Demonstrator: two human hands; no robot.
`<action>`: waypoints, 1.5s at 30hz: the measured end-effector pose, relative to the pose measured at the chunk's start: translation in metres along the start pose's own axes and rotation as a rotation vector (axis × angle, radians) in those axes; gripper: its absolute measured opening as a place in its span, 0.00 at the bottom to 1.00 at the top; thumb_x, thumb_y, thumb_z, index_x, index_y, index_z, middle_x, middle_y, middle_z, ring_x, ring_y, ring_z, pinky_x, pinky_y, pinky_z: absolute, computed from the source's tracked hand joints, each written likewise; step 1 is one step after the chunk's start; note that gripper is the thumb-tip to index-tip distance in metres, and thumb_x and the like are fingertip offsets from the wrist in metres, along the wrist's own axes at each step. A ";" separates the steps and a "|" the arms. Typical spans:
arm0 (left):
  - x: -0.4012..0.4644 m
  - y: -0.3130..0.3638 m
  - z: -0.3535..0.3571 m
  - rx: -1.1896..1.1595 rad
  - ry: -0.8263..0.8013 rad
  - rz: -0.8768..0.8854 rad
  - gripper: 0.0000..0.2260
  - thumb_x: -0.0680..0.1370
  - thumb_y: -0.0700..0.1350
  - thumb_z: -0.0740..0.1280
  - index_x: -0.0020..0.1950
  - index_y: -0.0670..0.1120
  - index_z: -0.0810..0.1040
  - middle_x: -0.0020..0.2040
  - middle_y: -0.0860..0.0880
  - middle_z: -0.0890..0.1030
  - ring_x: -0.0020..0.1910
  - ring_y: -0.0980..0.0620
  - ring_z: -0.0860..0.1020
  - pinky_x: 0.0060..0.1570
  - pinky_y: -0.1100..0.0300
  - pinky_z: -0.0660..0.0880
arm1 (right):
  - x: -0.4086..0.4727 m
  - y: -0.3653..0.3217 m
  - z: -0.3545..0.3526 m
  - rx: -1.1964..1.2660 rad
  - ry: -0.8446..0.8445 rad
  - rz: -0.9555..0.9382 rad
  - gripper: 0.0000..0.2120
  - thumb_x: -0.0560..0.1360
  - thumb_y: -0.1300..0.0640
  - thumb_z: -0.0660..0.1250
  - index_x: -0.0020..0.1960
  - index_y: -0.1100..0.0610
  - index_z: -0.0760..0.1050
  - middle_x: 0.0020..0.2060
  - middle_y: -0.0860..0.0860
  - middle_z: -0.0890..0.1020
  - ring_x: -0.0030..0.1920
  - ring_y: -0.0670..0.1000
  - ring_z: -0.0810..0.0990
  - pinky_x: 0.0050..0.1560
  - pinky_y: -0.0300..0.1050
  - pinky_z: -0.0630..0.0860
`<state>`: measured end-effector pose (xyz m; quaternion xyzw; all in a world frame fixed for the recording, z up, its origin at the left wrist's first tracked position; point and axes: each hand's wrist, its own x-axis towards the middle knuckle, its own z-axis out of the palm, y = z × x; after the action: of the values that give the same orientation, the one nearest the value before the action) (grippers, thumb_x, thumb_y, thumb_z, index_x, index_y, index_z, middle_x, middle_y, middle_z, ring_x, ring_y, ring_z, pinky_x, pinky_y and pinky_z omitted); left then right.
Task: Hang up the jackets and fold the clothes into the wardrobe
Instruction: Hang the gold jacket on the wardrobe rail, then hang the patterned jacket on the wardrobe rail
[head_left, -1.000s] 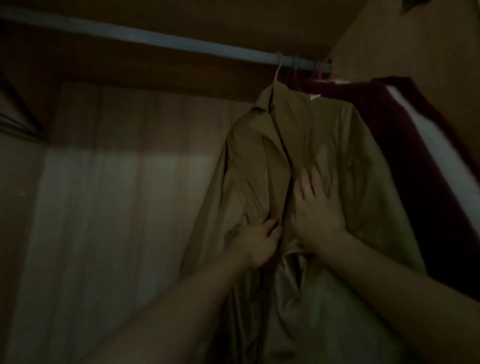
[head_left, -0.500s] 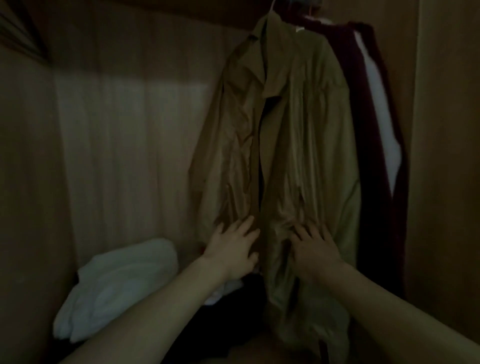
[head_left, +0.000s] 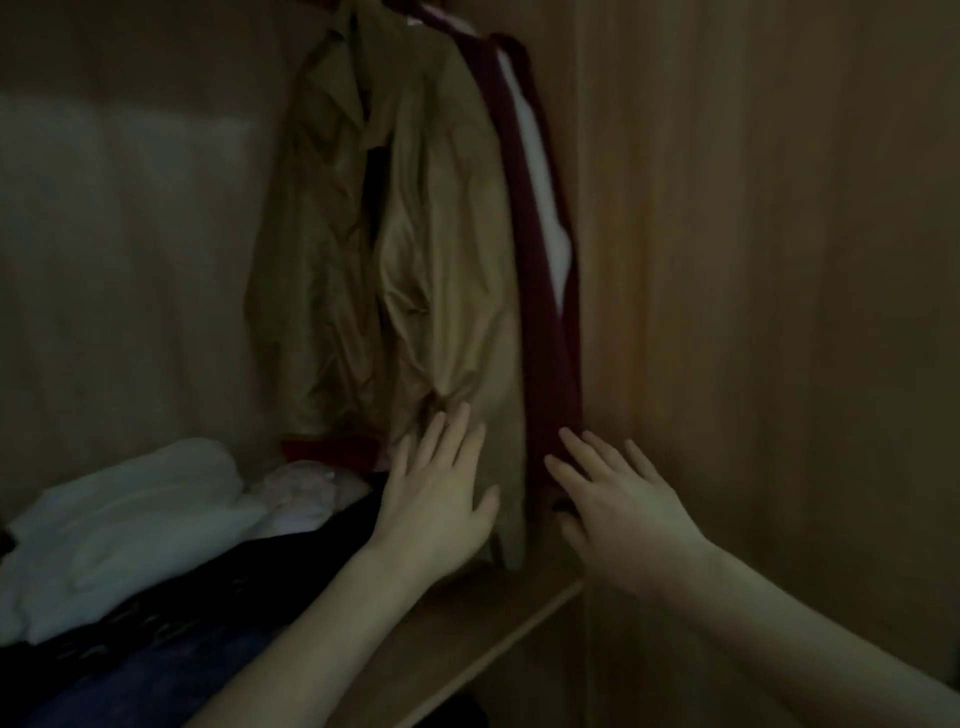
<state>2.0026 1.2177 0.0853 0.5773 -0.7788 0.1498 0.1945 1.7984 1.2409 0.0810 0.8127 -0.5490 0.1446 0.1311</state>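
Wardrobe (head_left: 753, 260): dim wooden walls; the shelf (head_left: 467, 639) runs along the bottom.
Khaki jacket (head_left: 415, 249): hangs at 12 o'clock, long axis vertical, collar up, hem down near the shelf.
Dark red garment (head_left: 540, 312): hangs just beside the jacket, at its 3 o'clock side, also vertical.
White clothes (head_left: 130, 519): lie on the shelf at 9 o'clock.
Dark clothes (head_left: 156, 649): lie at 7 o'clock.
Right hand (head_left: 618, 504): fingers straight, spread, touching the red garment's lower end.
Left hand (head_left: 436, 499): fingers straight, flat on the jacket's hem.
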 end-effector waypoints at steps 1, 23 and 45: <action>-0.004 0.020 0.001 -0.019 -0.008 0.026 0.31 0.81 0.60 0.52 0.80 0.53 0.44 0.79 0.54 0.37 0.78 0.53 0.39 0.76 0.47 0.43 | -0.017 0.010 -0.005 0.001 0.006 0.048 0.27 0.81 0.43 0.50 0.78 0.47 0.50 0.78 0.48 0.46 0.78 0.50 0.44 0.76 0.56 0.44; -0.141 0.565 0.009 -0.392 -0.163 0.919 0.34 0.74 0.68 0.46 0.79 0.60 0.45 0.78 0.56 0.35 0.78 0.54 0.36 0.76 0.47 0.42 | -0.544 0.203 -0.120 -0.256 -0.028 1.090 0.30 0.79 0.43 0.55 0.78 0.50 0.50 0.79 0.51 0.46 0.78 0.55 0.45 0.75 0.62 0.46; -0.262 0.898 0.053 -0.531 -0.328 1.701 0.33 0.77 0.62 0.54 0.79 0.56 0.47 0.80 0.51 0.38 0.79 0.49 0.42 0.75 0.44 0.45 | -0.810 0.233 -0.148 -0.309 -0.029 2.008 0.31 0.80 0.42 0.55 0.78 0.48 0.49 0.79 0.51 0.45 0.78 0.55 0.45 0.75 0.63 0.48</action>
<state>1.2039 1.6730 -0.0936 -0.2429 -0.9692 -0.0260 0.0315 1.2802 1.9038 -0.0768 -0.0480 -0.9922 0.1057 0.0460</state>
